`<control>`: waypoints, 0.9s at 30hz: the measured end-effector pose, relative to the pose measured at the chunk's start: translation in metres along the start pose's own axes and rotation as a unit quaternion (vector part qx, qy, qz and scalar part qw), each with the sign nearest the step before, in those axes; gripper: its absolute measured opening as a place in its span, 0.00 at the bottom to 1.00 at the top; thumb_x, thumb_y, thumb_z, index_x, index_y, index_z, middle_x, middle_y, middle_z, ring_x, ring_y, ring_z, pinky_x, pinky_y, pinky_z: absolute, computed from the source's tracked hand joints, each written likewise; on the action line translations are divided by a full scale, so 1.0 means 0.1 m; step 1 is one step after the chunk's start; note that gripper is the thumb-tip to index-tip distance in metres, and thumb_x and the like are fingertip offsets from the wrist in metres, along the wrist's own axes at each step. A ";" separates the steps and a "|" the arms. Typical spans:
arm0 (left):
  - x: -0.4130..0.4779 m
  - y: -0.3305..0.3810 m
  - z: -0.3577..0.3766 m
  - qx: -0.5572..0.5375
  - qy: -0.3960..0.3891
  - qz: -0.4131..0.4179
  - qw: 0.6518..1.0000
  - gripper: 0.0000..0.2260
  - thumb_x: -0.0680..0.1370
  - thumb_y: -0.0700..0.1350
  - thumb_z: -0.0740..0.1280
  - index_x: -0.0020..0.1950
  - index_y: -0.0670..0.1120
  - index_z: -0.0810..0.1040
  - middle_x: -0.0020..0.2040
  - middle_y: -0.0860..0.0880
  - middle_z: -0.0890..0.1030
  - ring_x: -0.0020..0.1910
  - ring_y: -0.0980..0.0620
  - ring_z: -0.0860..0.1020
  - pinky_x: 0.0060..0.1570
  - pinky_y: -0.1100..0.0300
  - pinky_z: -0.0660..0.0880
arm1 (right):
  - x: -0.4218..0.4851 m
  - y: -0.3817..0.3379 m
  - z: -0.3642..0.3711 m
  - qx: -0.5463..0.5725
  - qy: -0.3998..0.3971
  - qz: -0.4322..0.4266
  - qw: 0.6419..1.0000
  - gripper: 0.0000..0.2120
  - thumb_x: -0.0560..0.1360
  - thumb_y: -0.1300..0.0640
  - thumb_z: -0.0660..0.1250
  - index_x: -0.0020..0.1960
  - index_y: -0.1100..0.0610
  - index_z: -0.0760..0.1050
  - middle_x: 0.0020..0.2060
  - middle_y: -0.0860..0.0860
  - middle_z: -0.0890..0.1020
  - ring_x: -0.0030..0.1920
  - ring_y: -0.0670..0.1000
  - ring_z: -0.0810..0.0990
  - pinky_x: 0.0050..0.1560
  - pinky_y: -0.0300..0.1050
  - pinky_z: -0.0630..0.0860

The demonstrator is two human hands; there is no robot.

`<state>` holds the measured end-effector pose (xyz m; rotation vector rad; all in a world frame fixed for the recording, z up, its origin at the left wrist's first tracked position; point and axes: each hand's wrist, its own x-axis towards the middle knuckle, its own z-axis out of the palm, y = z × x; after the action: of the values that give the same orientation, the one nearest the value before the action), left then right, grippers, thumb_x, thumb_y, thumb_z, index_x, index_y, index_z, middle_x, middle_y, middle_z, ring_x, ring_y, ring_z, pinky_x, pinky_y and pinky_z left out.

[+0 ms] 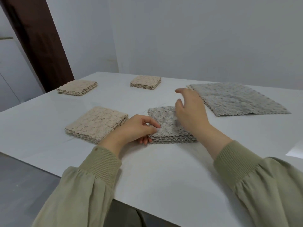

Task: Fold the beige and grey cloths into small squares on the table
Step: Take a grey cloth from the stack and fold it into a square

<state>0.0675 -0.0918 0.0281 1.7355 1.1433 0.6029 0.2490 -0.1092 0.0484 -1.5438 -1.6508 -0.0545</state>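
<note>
A grey cloth (165,123), folded into a small thick square, lies at the middle of the white table (164,169). My left hand (136,130) pinches its near left corner between thumb and fingers. My right hand (190,112) hovers over the square's right side with fingers spread, holding nothing. Three beige folded squares lie on the table: one just left of my hands (96,123), one at the far left (77,87), one at the far middle (146,82). A larger flat pile of unfolded grey cloths (236,99) lies at the right.
A white sheet of paper (296,151) shows at the right edge of the table. The table's left edge runs diagonally, with grey floor (24,181) beyond it. A dark brown post (41,43) stands behind the far left corner against the pale wall.
</note>
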 end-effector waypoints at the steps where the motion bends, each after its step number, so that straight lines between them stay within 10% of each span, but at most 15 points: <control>1: 0.00 0.00 0.00 -0.001 -0.002 0.001 1.000 0.05 0.77 0.38 0.67 0.50 0.44 0.80 0.24 0.50 0.77 0.25 0.54 0.77 0.23 0.65 0.69 | 0.03 0.03 0.08 -0.052 -0.060 -0.003 0.997 0.19 0.79 0.58 0.55 0.68 0.58 0.68 0.65 0.55 0.74 0.68 0.54 0.66 0.69 0.50 0.58; 5: 0.01 0.01 -0.01 -0.010 0.016 0.001 1.000 0.05 0.78 0.43 0.66 0.50 0.46 0.82 0.25 0.50 0.77 0.23 0.53 0.74 0.22 0.64 0.68 | -0.04 0.24 0.34 -0.214 -0.269 0.034 0.938 0.26 0.79 0.42 0.46 0.73 0.52 0.59 0.73 0.51 0.64 0.74 0.54 0.57 0.71 0.64 0.48; 11: 0.31 0.02 0.01 -0.088 0.258 -0.010 0.962 0.08 0.77 0.50 0.64 0.46 0.47 0.79 0.34 0.47 0.81 0.27 0.50 0.76 0.28 0.61 0.70 | -0.07 0.27 0.35 -0.223 -0.259 0.023 0.939 0.31 0.78 0.37 0.44 0.77 0.49 0.50 0.77 0.52 0.51 0.77 0.54 0.47 0.73 0.63 0.42; 17: 0.70 0.09 0.17 -0.002 0.302 -0.049 0.952 0.11 0.72 0.51 0.69 0.52 0.49 0.79 0.51 0.50 0.81 0.49 0.50 0.79 0.51 0.55 0.76 | -0.10 0.26 0.34 -0.224 -0.259 0.019 0.939 0.32 0.77 0.35 0.45 0.77 0.49 0.48 0.77 0.51 0.49 0.77 0.54 0.46 0.73 0.63 0.40; 27: 0.66 -0.04 0.13 0.157 0.326 -0.015 0.932 0.12 0.74 0.48 0.72 0.55 0.47 0.78 0.48 0.49 0.79 0.48 0.51 0.77 0.45 0.61 0.70 | -0.16 0.24 0.27 -0.201 -0.260 0.075 0.941 0.31 0.78 0.36 0.44 0.77 0.49 0.49 0.77 0.50 0.51 0.77 0.52 0.48 0.72 0.64 0.40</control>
<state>0.1056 -0.0379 0.0126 1.8276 1.8022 1.0735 0.2526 -0.1012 0.0102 -2.1269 -2.0093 0.1151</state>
